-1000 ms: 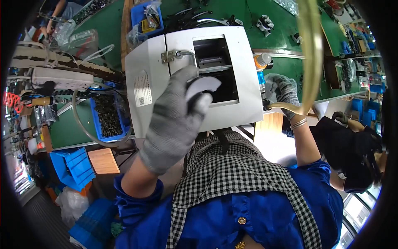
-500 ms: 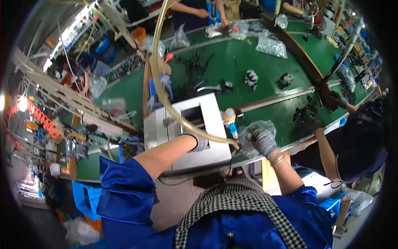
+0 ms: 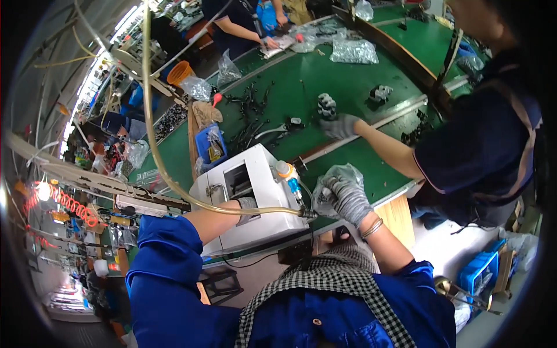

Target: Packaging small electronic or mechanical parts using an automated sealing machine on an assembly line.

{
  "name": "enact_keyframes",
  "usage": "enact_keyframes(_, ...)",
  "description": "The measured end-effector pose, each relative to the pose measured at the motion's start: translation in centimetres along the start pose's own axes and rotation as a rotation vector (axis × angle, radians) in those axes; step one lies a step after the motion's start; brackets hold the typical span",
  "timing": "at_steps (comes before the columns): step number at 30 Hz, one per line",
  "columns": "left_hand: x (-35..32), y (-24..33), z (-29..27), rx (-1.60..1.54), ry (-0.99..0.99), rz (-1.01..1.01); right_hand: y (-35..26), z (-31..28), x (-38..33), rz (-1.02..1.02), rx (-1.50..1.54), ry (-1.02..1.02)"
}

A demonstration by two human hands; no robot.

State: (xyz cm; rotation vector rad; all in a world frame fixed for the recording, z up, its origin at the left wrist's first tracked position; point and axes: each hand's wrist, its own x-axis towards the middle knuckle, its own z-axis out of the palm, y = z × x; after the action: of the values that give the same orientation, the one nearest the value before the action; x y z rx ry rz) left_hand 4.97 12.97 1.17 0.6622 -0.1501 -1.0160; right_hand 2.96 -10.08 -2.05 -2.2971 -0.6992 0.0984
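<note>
My left hand (image 3: 248,210), in a grey knit glove, reaches into the side of a white metal box-shaped machine (image 3: 268,226); its fingers are hidden inside. My right hand (image 3: 348,200), in a striped grey glove with a bangle at the wrist, has its fingers curled on a clear plastic bag (image 3: 350,171) at the bench's near edge. What the bag holds cannot be made out. Between the two hands, an orange-and-white fitting with a blue part (image 3: 288,174) sits on the machine's right side. A yellowish hose (image 3: 200,203) crosses over my left wrist.
On the green bench (image 3: 290,93) lie dark small parts (image 3: 249,101), grey metal parts (image 3: 326,105) and bagged goods (image 3: 354,51). A co-worker's gloved hand (image 3: 342,126) reaches in from the right. A blue bin (image 3: 209,145) stands beyond the machine; a wooden divider (image 3: 400,58) crosses the bench.
The view has shifted. The co-worker at right has leaned in and stretched a gloved arm across the bench to the grey metal parts. My left hand stays in the machine, my right at the bag.
</note>
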Motion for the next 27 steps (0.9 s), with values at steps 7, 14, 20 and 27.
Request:
enact_keyframes(7, -0.8, -0.2, 1.9, -0.044, 0.146, -0.008, 1.5, -0.3, -0.8, -0.025, 0.044, 0.021)
enact_keyframes(14, 0.9, -0.8, 3.3, -0.044, 0.325, 0.032, 1.7, -0.5, -1.2, 0.030, 0.085, -0.036)
enact_keyframes(20, 0.6, 0.1, 4.4, -0.050, 0.465, 0.047, 1.9, -0.6, -1.4, 0.037, 0.056, -0.087)
enact_keyframes(27, -1.4, 0.5, 5.9, 0.000, 0.608, 0.067, 2.1, -1.0, -1.1, 0.071, 0.052, -0.112)
